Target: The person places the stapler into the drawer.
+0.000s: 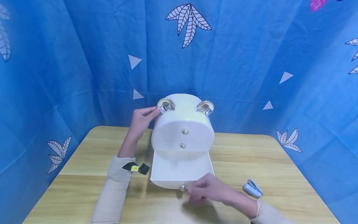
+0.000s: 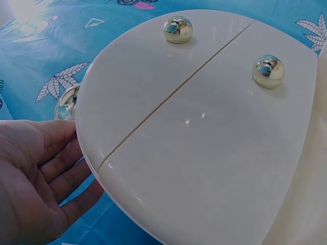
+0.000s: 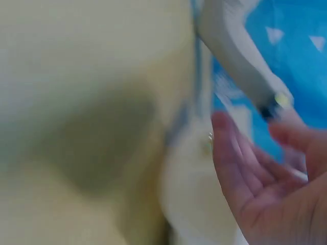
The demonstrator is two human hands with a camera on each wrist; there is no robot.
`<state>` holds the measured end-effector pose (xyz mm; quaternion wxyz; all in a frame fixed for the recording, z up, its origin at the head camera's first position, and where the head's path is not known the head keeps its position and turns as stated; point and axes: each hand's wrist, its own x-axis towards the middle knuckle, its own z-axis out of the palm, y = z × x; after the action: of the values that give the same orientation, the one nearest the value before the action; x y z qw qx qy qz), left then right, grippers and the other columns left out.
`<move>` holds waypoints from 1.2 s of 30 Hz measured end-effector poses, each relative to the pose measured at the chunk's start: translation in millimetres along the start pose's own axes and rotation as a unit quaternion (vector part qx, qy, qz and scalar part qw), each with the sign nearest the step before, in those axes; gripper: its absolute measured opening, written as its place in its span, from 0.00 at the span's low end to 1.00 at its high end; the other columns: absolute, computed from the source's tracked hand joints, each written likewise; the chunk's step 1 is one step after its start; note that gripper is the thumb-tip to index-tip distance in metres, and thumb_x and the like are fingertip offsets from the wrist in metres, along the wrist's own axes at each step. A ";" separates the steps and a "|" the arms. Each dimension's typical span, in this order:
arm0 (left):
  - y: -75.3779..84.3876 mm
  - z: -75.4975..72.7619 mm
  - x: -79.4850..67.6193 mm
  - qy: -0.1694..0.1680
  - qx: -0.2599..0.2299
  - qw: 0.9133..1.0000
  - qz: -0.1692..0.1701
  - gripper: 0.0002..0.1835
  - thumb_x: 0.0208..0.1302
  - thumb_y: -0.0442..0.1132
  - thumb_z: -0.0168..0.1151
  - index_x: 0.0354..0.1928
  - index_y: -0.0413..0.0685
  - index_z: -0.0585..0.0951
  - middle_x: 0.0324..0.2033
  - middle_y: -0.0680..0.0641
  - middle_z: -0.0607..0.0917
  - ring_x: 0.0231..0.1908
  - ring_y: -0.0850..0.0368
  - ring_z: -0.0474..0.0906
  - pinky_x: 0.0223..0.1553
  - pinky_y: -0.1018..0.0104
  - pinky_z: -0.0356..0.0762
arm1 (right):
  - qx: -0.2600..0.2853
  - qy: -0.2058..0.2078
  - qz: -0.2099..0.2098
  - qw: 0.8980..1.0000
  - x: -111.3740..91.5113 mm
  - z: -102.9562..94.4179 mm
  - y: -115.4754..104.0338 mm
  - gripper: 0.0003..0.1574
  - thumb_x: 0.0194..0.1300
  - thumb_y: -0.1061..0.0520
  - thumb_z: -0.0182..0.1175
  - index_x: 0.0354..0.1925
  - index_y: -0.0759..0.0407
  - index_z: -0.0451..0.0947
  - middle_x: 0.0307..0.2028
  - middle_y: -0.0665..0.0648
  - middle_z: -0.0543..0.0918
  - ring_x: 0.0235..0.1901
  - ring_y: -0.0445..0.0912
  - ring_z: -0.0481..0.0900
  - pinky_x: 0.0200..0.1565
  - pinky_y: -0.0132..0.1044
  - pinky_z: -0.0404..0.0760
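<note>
A white storage box (image 1: 183, 137) with a rounded top, gold ear-like pieces and round knobs stands on the table. Its bottom drawer (image 1: 181, 165) is pulled out, and the inside that shows is bare. My left hand (image 1: 142, 119) rests against the box's left side, thumb at the left gold ear (image 1: 166, 105); in the left wrist view its fingers (image 2: 69, 168) lie along the curved edge. Blurred, my right hand (image 1: 207, 188) is at the drawer's front right corner, fingertips just right of the drawer's knob (image 1: 182, 188). In the right wrist view its fingers (image 3: 232, 163) are loosely extended, holding nothing.
A small light-blue stapler (image 1: 253, 188) lies on the wooden table (image 1: 279, 168), right of the drawer and close to my right forearm. Blue patterned cloth (image 1: 240, 62) hangs behind the table and along both sides. A black strap (image 1: 135, 168) circles my left wrist.
</note>
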<state>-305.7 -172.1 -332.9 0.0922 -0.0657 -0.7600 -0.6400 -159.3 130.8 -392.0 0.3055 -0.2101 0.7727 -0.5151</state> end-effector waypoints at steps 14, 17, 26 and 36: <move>-4.9 -2.2 0.7 0.008 -0.006 1.000 -0.002 0.26 0.66 0.58 0.67 0.58 0.49 0.86 0.53 0.42 0.88 0.52 0.51 0.82 0.64 0.49 0.79 | -0.344 0.047 0.022 0.938 -47.9 -133.0 -25.1 0.20 0.59 0.48 0.74 0.44 0.59 0.87 0.33 0.47 0.88 0.31 0.35 0.81 0.33 0.29 0.82; -5.4 -2.5 1.5 0.007 -0.006 1.000 -0.003 0.26 0.66 0.58 0.67 0.58 0.49 0.86 0.53 0.42 0.88 0.53 0.50 0.82 0.65 0.48 0.78 | -0.397 0.049 0.059 0.915 -52.7 -144.2 -8.1 0.24 0.54 0.47 0.77 0.45 0.58 0.86 0.34 0.47 0.87 0.30 0.34 0.79 0.31 0.30 0.80; -6.4 -0.2 3.7 0.004 -0.003 1.000 -0.001 0.26 0.66 0.58 0.68 0.56 0.49 0.86 0.52 0.42 0.89 0.52 0.50 0.83 0.64 0.49 0.79 | -0.479 0.011 0.085 0.874 -63.5 -157.2 40.9 0.35 0.46 0.41 0.80 0.45 0.62 0.84 0.35 0.51 0.87 0.30 0.40 0.81 0.31 0.37 0.81; -3.2 1.1 2.5 0.004 -0.009 1.000 0.006 0.24 0.67 0.57 0.67 0.56 0.47 0.87 0.51 0.40 0.89 0.50 0.51 0.82 0.63 0.49 0.80 | -0.467 0.020 0.147 0.872 -62.3 -148.9 61.2 0.30 0.40 0.45 0.83 0.37 0.58 0.82 0.26 0.47 0.77 0.24 0.39 0.68 0.26 0.33 0.70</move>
<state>-308.9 -171.6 -335.6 0.0985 -0.0686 -0.7534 -0.6466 -217.4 293.4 -390.6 0.2286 -0.2025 0.9511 -0.0471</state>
